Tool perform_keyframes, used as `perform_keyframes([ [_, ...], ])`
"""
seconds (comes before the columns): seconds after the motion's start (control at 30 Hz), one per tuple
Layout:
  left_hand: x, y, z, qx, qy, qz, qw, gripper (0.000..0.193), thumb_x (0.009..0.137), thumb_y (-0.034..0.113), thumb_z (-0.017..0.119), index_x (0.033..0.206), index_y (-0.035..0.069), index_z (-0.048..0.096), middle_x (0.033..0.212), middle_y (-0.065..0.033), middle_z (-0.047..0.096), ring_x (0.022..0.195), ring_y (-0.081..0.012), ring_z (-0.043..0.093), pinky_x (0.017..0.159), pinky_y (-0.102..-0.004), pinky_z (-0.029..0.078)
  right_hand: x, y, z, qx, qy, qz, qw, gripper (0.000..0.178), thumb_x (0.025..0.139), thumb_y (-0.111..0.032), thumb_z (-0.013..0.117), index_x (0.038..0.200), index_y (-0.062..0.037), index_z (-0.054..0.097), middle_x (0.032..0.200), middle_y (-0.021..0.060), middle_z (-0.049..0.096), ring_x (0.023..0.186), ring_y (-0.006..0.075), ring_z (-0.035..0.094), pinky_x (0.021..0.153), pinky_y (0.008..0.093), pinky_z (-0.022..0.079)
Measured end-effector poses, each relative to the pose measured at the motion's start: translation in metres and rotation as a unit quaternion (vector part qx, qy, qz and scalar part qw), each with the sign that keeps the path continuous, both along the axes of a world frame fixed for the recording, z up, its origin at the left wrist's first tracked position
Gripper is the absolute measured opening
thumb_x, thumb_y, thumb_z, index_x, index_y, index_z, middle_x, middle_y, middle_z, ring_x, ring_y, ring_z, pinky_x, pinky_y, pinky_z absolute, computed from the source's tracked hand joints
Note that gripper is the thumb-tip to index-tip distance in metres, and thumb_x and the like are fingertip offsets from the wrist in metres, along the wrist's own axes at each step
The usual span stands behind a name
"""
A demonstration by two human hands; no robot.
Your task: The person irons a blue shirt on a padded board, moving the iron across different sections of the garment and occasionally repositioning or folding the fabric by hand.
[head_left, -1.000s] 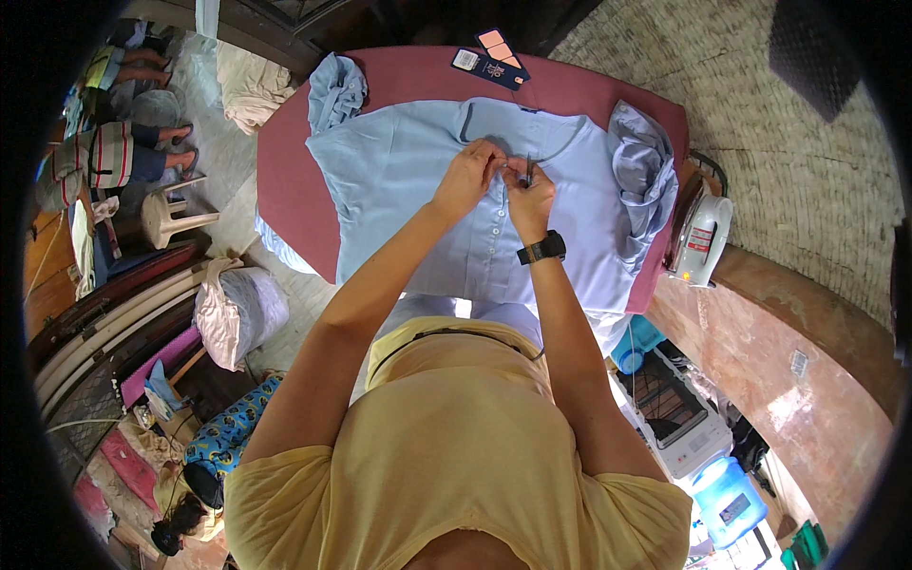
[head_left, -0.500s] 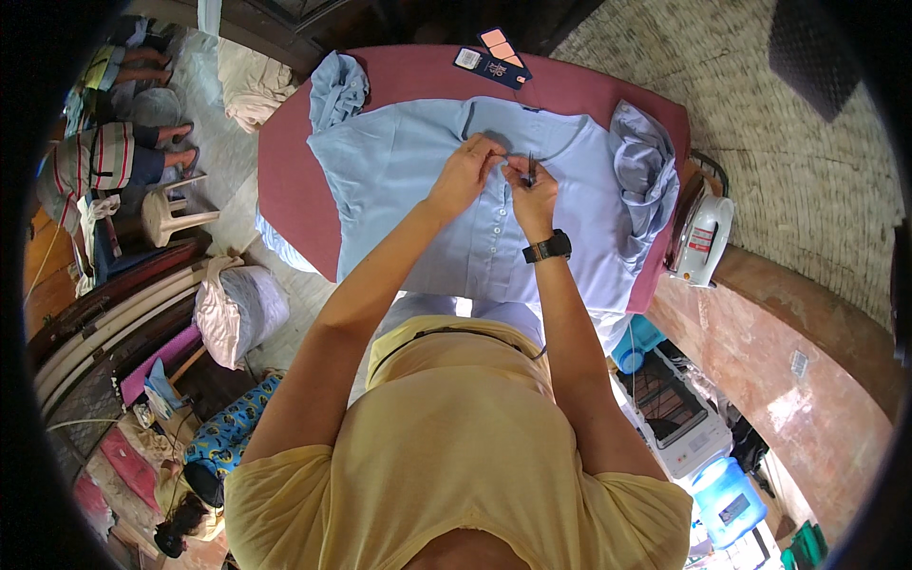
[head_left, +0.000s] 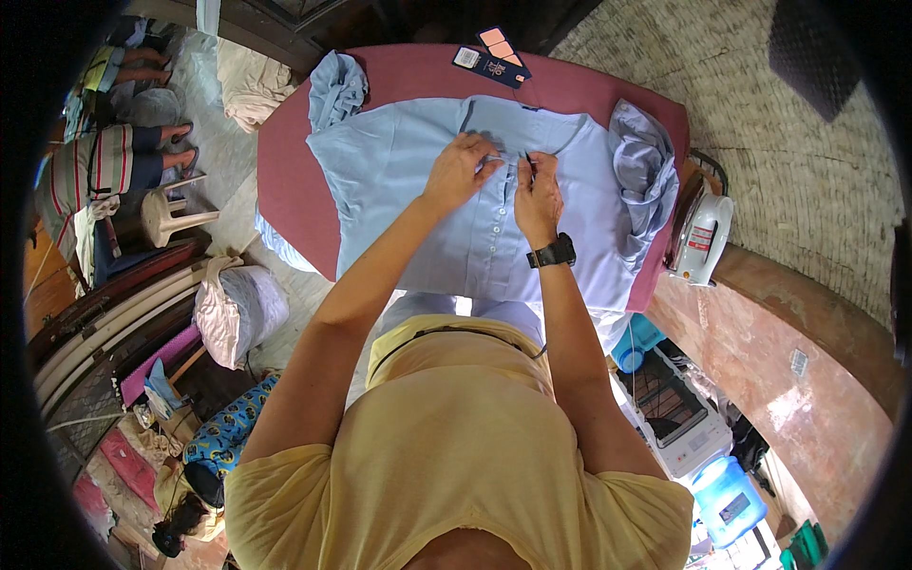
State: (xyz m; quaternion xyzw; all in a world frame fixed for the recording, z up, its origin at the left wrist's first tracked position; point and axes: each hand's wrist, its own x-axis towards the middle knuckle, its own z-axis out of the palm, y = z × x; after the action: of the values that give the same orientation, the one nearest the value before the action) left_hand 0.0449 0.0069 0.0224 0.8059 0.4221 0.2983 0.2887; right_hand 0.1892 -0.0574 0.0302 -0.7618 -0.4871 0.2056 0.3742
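Note:
A light blue buttoned shirt lies spread front up on a maroon-covered board, its sleeves bunched at both sides. Small pale buttons run down its front placket. My left hand is closed near the top of the placket, thumb and fingers pinching the cloth there. Just to its right, my right hand is closed with a small dark pointed tool between the fingers. Only the tool's tip shows beside the placket, so its kind is hard to make out. A black watch is on my right wrist.
Dark hang tags lie at the far edge of the maroon board. A white iron stands beyond its right end. On the left are a plastic stool, a stuffed bag and other people. A blue water jug stands lower right.
My hands have moved slightly apart at the top of the placket. The right hand has turned, so less of the dark tool shows now. The shirt stays in place.

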Motion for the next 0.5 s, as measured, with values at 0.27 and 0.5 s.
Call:
perform_keyframes([
  [0.27,0.004,-0.006,0.003,-0.017,-0.015,0.035,0.999,0.015,0.076,0.013,0.074,0.085,0.002,0.070,0.082,-0.0100,0.061,0.080,-0.0294,0.056,0.074,-0.0388,0.048,-0.007,-0.003,0.014,-0.028,-0.048,0.039,0.998,0.011,0.090,-0.018,0.060,0.095,-0.0117,0.053,0.085,0.0107,0.068,0.075,0.0360,0.067,0.062,0.0479,0.049],
  [0.5,0.007,-0.010,0.005,0.016,-0.001,0.058,0.998,0.015,0.073,0.013,0.075,0.085,0.004,0.072,0.079,-0.0079,0.061,0.078,-0.0283,0.054,0.070,-0.0388,0.047,-0.012,-0.003,0.011,-0.012,-0.040,0.025,0.999,0.008,0.090,-0.017,0.060,0.092,-0.0106,0.054,0.084,0.0101,0.068,0.073,0.0357,0.066,0.060,0.0483,0.048],
])
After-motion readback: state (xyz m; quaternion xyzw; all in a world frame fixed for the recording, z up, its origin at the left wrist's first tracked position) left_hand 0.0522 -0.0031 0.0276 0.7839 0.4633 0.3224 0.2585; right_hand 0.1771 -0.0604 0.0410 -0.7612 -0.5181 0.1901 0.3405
